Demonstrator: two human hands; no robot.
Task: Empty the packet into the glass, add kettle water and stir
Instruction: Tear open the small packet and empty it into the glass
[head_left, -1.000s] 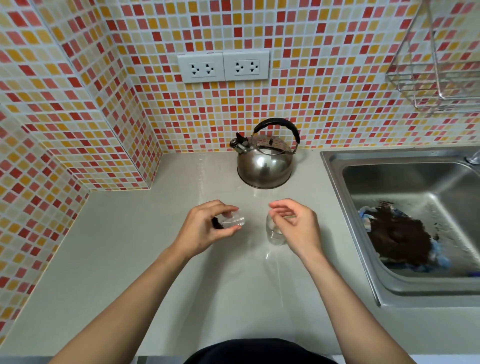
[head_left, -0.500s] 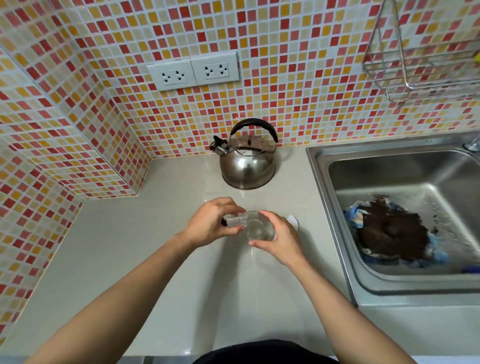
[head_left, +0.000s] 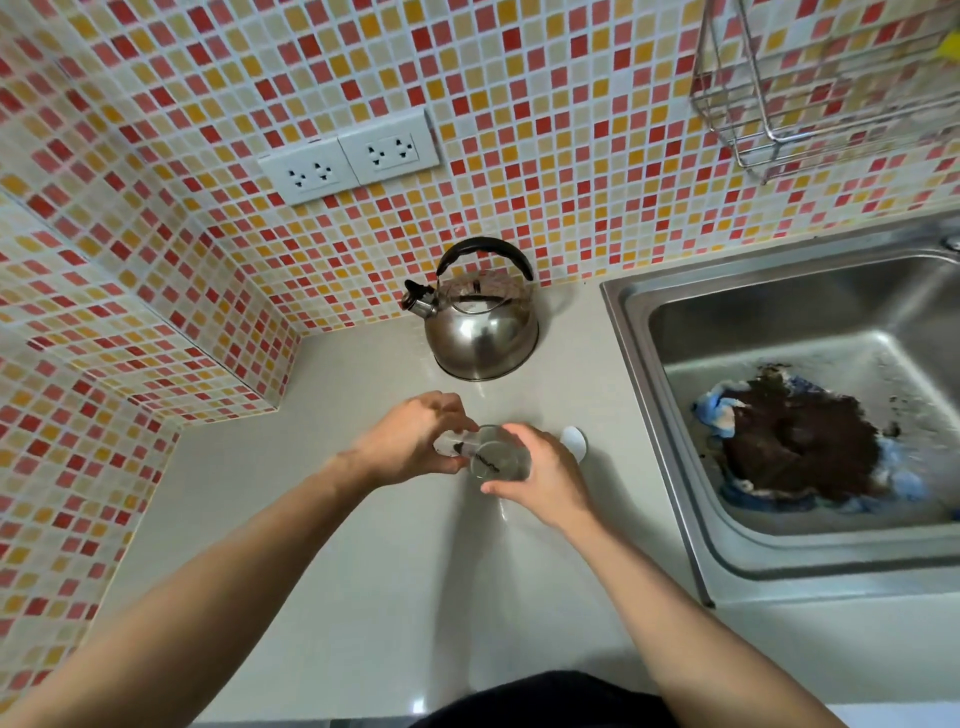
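Fingers of the left hand (head_left: 410, 447) pinch one small clear packet (head_left: 457, 444), tipped over the rim of one glass (head_left: 498, 460) that the right hand (head_left: 545, 480) grips on the countertop (head_left: 363, 571). One steel kettle (head_left: 480, 322) stands behind; one white disc (head_left: 574, 441) lies beside the right hand.

1. You have one view only, from the camera worn on your head, so no second view shares the scene.
2. It looks forward and steeply down onto the counter (head_left: 395, 571), with your forearms entering from the bottom edge.
3. It faces the tiled wall (head_left: 519, 104), where the wide lens bends the lines.
4. It sits close: the sink (head_left: 675, 519) fills the right side.
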